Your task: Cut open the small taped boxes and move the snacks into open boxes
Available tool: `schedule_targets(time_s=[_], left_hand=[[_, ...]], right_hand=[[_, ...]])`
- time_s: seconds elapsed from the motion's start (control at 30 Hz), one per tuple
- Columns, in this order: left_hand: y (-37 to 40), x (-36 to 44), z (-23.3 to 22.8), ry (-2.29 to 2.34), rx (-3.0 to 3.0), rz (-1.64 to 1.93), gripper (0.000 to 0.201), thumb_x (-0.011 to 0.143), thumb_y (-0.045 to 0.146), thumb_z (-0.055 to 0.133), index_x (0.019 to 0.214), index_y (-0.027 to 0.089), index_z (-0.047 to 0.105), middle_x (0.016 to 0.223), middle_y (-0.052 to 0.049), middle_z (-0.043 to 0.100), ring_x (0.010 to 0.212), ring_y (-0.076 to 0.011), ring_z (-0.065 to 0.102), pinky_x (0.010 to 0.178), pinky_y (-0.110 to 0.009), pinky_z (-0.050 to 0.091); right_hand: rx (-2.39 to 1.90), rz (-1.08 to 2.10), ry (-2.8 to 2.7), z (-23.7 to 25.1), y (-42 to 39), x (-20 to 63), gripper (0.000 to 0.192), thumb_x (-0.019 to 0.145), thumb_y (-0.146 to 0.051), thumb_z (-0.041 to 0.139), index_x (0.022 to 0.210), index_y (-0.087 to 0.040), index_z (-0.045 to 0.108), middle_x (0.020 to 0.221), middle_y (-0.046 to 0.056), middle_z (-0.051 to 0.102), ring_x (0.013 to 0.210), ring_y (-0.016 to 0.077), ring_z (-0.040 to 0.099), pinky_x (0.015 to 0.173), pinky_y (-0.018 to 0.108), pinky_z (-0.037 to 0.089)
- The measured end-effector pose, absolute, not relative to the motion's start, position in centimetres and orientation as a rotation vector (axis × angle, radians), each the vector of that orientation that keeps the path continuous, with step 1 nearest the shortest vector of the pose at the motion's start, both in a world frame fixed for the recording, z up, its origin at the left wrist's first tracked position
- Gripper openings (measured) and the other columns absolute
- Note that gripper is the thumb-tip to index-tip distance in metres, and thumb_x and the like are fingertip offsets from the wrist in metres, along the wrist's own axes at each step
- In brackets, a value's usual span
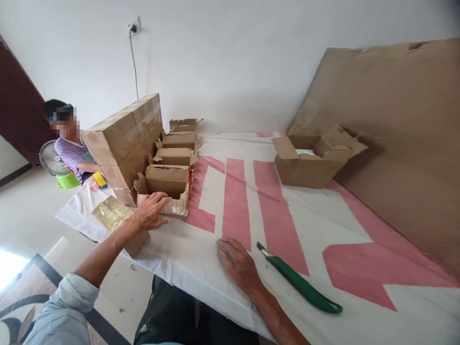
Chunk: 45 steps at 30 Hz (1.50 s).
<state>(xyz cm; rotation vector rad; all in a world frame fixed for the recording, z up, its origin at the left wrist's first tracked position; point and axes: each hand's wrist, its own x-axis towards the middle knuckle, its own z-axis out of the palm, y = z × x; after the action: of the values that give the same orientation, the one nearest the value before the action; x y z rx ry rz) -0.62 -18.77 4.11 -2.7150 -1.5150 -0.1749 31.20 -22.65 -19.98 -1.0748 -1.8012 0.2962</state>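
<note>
The left hand [151,211] rests open-fingered on the front edge of the nearest small open brown cardboard box [166,189] on the white-and-pink-covered bench [230,201]. The right hand [237,262] lies flat and empty beside a green-handled utility knife [300,283].

Pale blue rolled-up sleeve [68,299] on left arm, dark trousers [172,316]

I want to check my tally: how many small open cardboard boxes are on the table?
5. Four stand in a row beside the tall sealed box. One sits apart near the leaning cardboard sheet. More may be hidden behind.
</note>
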Motion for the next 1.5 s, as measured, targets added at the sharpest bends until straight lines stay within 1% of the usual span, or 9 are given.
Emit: schedule_targets(time_s=[0.1,0.23,0.33,0.63,0.8,0.97,1.13,1.33,1.5], left_hand=[[-20.5,-4.1,4.7,-1.554,-2.604,-0.539,0.044,0.093,0.029,0.069,0.136,0.021,0.066,0.138,-0.014,0.067,0.13,-0.0325,0.061,0.111,-0.05,0.048],[-21.7,-12.9,6.3,-2.188,-2.104,-0.896,0.032,0.086,0.034,0.073,0.116,0.023,0.076,0.129,-0.011,0.072,0.127,-0.0321,0.063,0.118,-0.049,0.046],[-22.4,-18.7,7.0,-2.435,-1.848,-0.961,0.047,0.079,0.051,0.075,0.112,0.017,0.076,0.125,-0.017,0.073,0.116,-0.0374,0.067,0.108,-0.055,0.051],[-24.6,-18.0,3.4,-2.654,-1.914,-1.194,0.073,0.07,0.079,0.067,0.101,0.014,0.078,0.09,-0.008,0.078,0.085,-0.0276,0.07,0.078,-0.037,0.054],[-27.0,-10.3,0.6,-2.599,-2.127,-1.282,0.061,0.082,0.066,0.072,0.122,0.019,0.075,0.109,-0.006,0.078,0.094,-0.0246,0.068,0.084,-0.035,0.053],[-29.4,-3.9,-1.1,-2.606,-2.372,-1.63,0.062,0.088,0.062,0.072,0.134,0.02,0.069,0.122,-0.011,0.074,0.097,-0.0234,0.069,0.076,-0.031,0.053],[-29.9,-2.7,-1.5,-2.575,-2.41,-1.935,0.054,0.091,0.057,0.072,0.133,0.022,0.071,0.113,-0.009,0.077,0.105,-0.0253,0.07,0.089,-0.034,0.055],[-29.8,-2.9,-1.1,-2.498,-2.446,-2.013,0.038,0.093,0.052,0.069,0.112,0.022,0.081,0.144,-0.01,0.066,0.13,-0.032,0.063,0.095,-0.038,0.057],[-29.5,-3.2,-0.7,-2.365,-2.612,-1.931,0.024,0.09,0.043,0.074,0.101,0.023,0.081,0.132,-0.011,0.07,0.13,-0.0319,0.062,0.108,-0.043,0.052]], right_hand=[[-1.075,0.252,-1.842,-20.4,-22.9,31.4,0.025,0.104,-0.035,0.055,0.11,-0.023,0.076,0.11,0.012,0.078,0.105,0.0307,0.073,0.093,0.047,0.063],[-1.124,0.247,-1.901,-20.0,-23.4,31.5,0.03,0.106,-0.037,0.051,0.113,-0.023,0.076,0.114,0.013,0.077,0.109,0.0306,0.073,0.093,0.045,0.063],[-1.164,0.271,-1.936,-19.5,-23.6,31.5,0.032,0.106,-0.038,0.049,0.113,-0.022,0.076,0.114,0.013,0.077,0.11,0.0307,0.072,0.094,0.045,0.063],[-1.244,0.523,-1.84,-16.0,-25.3,29.3,0.038,0.102,-0.046,0.054,0.125,-0.022,0.072,0.126,0.014,0.075,0.121,0.0342,0.07,0.106,0.053,0.058],[-1.212,0.995,-1.586,-12.3,-27.5,27.7,0.05,0.103,-0.056,0.056,0.14,-0.024,0.066,0.14,0.014,0.072,0.12,0.0318,0.073,0.091,0.045,0.065],[-1.16,1.078,-1.404,-10.9,-27.8,28.7,0.056,0.105,-0.061,0.054,0.146,-0.024,0.066,0.148,0.014,0.069,0.138,0.0333,0.064,0.113,0.048,0.054],[-1.177,1.064,-1.354,-11.2,-27.4,30.3,0.058,0.104,-0.065,0.054,0.142,-0.025,0.072,0.144,0.012,0.073,0.136,0.033,0.066,0.115,0.047,0.053],[-1.172,1.079,-1.355,-11.2,-27.2,30.3,0.06,0.104,-0.066,0.053,0.145,-0.025,0.069,0.145,0.011,0.072,0.137,0.0332,0.065,0.116,0.048,0.053],[-1.145,1.077,-1.367,-11.6,-26.3,30.4,0.062,0.104,-0.067,0.052,0.145,-0.024,0.07,0.141,0.012,0.074,0.132,0.0325,0.068,0.11,0.045,0.057]])
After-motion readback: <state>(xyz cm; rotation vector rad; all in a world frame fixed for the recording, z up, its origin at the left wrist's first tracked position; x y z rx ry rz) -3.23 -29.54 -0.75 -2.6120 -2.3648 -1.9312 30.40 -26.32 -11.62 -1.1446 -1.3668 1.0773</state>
